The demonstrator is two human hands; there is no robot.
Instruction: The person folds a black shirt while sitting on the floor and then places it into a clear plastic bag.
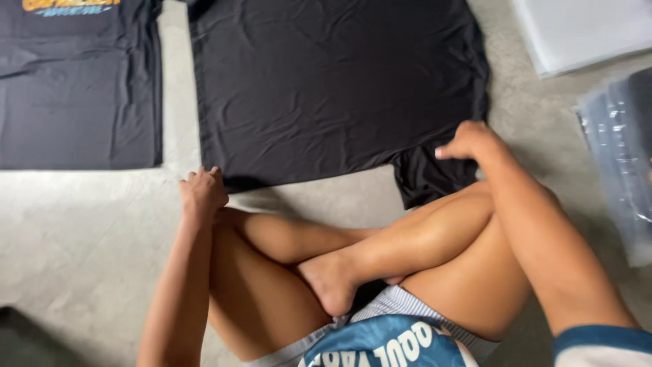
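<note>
A black t-shirt (333,88) lies spread flat on the grey concrete floor (81,231) in front of my crossed legs. My left hand (202,191) is at its near left corner, fingers curled on the hem edge. My right hand (465,141) rests on the shirt's near right side, fingers pinching the cloth just above a sleeve (424,178) that sticks out toward me.
A second dark t-shirt (78,88) with a coloured print lies flat at the far left. A stack of clear plastic bags (621,156) sits at the right, and a pale flat sheet (584,30) at the top right. My bare legs (353,258) fill the near middle.
</note>
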